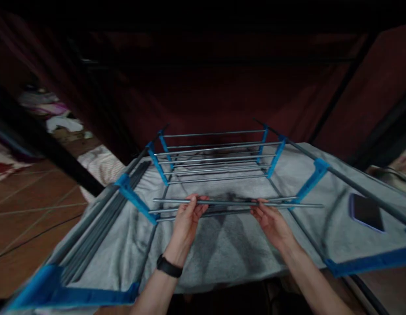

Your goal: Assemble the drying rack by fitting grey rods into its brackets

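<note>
From afar, my left hand (189,215) and right hand (268,218) grasp a grey rod (229,202) (black watch (169,266) on the left).

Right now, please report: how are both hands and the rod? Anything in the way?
Left hand, right hand: both holding rod crosswise. Rod above grey cloth. Phone on cloth at right, clear of rod.

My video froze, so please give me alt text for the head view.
The left hand and right hand hold a grey rod crosswise at a frame with blue brackets on grey cloth; more rods lie left, a phone right.
</note>
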Demonstrator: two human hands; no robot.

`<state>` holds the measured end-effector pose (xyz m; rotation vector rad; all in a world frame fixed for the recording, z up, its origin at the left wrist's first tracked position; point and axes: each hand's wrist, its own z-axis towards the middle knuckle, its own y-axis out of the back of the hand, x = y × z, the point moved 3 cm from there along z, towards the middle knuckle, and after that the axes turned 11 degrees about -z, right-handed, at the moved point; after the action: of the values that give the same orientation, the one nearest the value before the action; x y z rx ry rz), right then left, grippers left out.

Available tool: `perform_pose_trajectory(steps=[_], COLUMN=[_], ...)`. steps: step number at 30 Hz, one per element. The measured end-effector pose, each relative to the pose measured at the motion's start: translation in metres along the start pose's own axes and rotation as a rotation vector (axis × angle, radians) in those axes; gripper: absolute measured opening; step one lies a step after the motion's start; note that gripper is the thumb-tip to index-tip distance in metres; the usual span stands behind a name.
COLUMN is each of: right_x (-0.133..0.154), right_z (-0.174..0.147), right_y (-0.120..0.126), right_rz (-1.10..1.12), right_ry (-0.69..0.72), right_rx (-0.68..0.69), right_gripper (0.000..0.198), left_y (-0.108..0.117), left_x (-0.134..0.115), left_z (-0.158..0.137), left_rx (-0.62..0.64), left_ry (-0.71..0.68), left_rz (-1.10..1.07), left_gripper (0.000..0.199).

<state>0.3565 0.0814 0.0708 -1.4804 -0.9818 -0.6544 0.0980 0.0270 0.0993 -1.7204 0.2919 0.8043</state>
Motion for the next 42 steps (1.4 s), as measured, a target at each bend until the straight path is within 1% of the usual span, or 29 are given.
perform_pose_trajectory(steps=[3, 9, 13, 17, 21, 24, 30, 34, 38, 42], right_x=[-0.004, -0.009, -0.013, -0.016, -0.017, -0.018, -0.022, -0.022, -0.018, -0.016], right_z=[0.005, 0.01, 0.011, 0.012, 0.011, 0.011, 0.01, 0.01, 0.013, 0.014], right_y=[0.007, 0.016, 0.018, 0.017, 0.015, 0.013, 0.004, 0.0, 0.001, -0.003], right_rz=[-0.026, -0.056, -0.074, -0.141, -0.182, -0.168, -0.111, -0.094, -0.078, -0.053], right_ry=[0.002, -0.032, -0.055, -0.036, -0.013, -0.003, 0.012, 0.006, 0.024, 0.032], right_rx=[-0.023, -0.078, -0.074, -0.053, -0.033, -0.017, 0.02, 0.035, 0.002, -0.018], right_gripper=[0.025, 0.021, 0.017, 0.014, 0.021, 0.025, 0.028, 0.027, 0.023, 0.021], left_y=[-0.001, -0.002, -0.002, -0.004, -0.008, -0.009, -0.007, -0.007, -0.009, -0.01], left_x=[0.001, 0.005, 0.009, 0.011, 0.013, 0.015, 0.011, 0.01, 0.012, 0.018], left_z=[-0.001, -0.005, -0.008, -0.013, -0.017, -0.019, -0.016, -0.015, -0.016, -0.021], left_rx=[0.006, 0.071, 0.062, 0.017, 0.049, 0.06, 0.056, 0.063, 0.105, 0.2], left_ry=[0.024, 0.076, 0.132, 0.158, 0.187, 0.207, 0.163, 0.17, 0.237, 0.367], left_rz=[-0.03, -0.05, -0.043, -0.031, -0.018, -0.01, -0.017, -0.008, 0.063, 0.195], left_gripper=[0.029, 0.027, 0.028, 0.03, 0.032, 0.032, 0.031, 0.032, 0.035, 0.044])
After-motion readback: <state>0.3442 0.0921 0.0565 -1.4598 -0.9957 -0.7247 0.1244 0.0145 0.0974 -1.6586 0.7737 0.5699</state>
